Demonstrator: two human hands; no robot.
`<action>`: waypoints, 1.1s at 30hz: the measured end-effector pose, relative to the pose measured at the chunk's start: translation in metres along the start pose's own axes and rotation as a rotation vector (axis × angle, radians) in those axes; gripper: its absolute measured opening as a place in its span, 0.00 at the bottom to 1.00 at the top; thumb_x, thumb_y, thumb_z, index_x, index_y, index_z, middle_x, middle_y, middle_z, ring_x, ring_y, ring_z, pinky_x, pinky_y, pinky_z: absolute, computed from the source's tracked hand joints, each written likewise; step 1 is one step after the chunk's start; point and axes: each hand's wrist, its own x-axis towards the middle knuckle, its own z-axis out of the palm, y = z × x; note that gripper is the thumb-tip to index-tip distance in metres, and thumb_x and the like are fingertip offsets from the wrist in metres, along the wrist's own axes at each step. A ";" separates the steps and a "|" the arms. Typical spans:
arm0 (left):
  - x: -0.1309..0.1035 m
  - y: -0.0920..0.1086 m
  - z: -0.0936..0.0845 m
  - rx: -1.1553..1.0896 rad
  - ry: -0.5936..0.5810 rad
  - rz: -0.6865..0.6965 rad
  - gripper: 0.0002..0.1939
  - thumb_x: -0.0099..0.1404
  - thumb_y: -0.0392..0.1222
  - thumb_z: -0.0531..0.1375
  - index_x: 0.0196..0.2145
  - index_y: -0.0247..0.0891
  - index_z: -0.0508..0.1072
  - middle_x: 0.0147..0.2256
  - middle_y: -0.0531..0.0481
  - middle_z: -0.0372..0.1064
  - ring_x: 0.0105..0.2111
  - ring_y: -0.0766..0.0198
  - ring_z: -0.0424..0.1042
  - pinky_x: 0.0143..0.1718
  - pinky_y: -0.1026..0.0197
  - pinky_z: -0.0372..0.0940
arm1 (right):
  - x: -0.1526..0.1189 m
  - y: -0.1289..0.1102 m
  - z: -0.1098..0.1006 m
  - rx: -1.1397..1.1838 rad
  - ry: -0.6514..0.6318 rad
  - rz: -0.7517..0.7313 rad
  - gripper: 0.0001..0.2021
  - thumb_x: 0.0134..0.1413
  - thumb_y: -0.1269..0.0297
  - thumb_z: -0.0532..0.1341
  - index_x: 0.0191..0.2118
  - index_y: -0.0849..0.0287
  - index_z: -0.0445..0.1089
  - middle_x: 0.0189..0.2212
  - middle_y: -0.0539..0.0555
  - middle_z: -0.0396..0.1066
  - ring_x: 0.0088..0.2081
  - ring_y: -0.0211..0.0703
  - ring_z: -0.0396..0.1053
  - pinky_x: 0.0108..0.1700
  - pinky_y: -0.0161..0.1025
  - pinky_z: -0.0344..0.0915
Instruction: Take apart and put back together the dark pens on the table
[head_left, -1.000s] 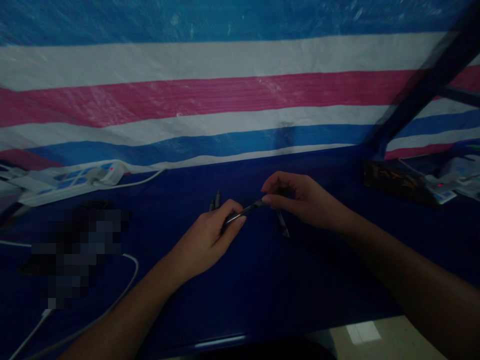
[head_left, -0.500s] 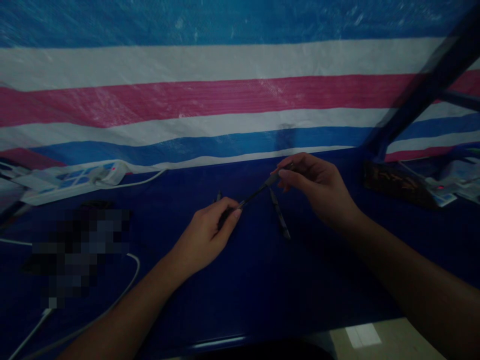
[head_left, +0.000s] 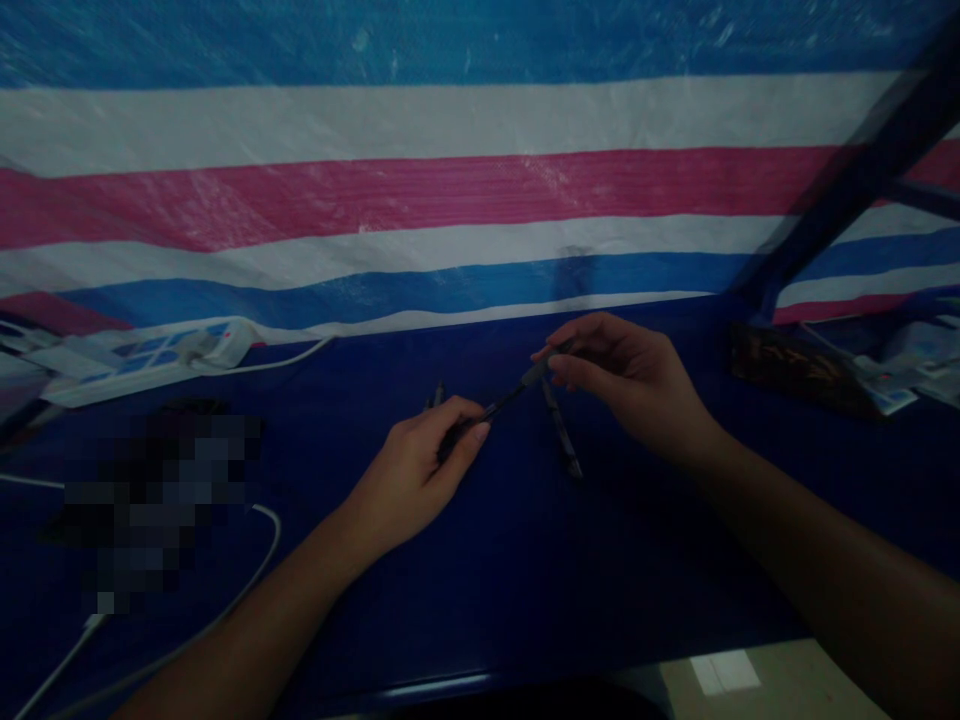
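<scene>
A slim dark pen (head_left: 510,400) slants up to the right between my two hands above the table. My left hand (head_left: 420,475) pinches its lower end between thumb and fingers. At the upper end, the thumb and index finger of my right hand (head_left: 630,380) close on a thicker grey part of the pen (head_left: 535,373). A narrow dark length shows between that part and my left fingertips. Another dark pen (head_left: 561,428) lies on the table just behind. One more dark pen-like object (head_left: 437,394) peeks out behind my left hand, mostly hidden.
The dark blue table (head_left: 480,590) meets a striped plastic sheet (head_left: 450,200). A white power strip (head_left: 150,360) with cables lies at left, near a blurred-out object (head_left: 165,500). At right sit a dark patterned pouch (head_left: 802,370) and another power strip (head_left: 900,400).
My right hand has moved slightly down and left, so the thicker grey part sits closer to my left fingers. My left hand has barely moved.
</scene>
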 end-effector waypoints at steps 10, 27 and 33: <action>-0.002 -0.002 0.003 0.019 0.003 0.023 0.07 0.77 0.43 0.58 0.45 0.41 0.75 0.35 0.55 0.76 0.31 0.67 0.75 0.33 0.66 0.64 | -0.003 0.007 0.003 -0.153 -0.150 0.116 0.16 0.57 0.53 0.71 0.27 0.59 0.72 0.23 0.50 0.75 0.24 0.37 0.69 0.29 0.36 0.63; -0.001 -0.001 0.002 0.030 0.037 -0.004 0.09 0.76 0.45 0.59 0.46 0.41 0.77 0.36 0.53 0.80 0.31 0.65 0.77 0.31 0.66 0.67 | -0.002 0.001 -0.004 -0.254 -0.286 0.050 0.18 0.59 0.47 0.68 0.33 0.58 0.73 0.25 0.49 0.73 0.26 0.37 0.68 0.30 0.35 0.62; 0.001 -0.002 0.000 0.022 0.066 -0.024 0.08 0.74 0.46 0.63 0.44 0.42 0.80 0.34 0.55 0.81 0.28 0.66 0.77 0.30 0.67 0.66 | -0.001 0.004 -0.005 -0.239 -0.260 0.059 0.13 0.62 0.52 0.67 0.40 0.59 0.76 0.29 0.51 0.76 0.29 0.39 0.72 0.31 0.35 0.64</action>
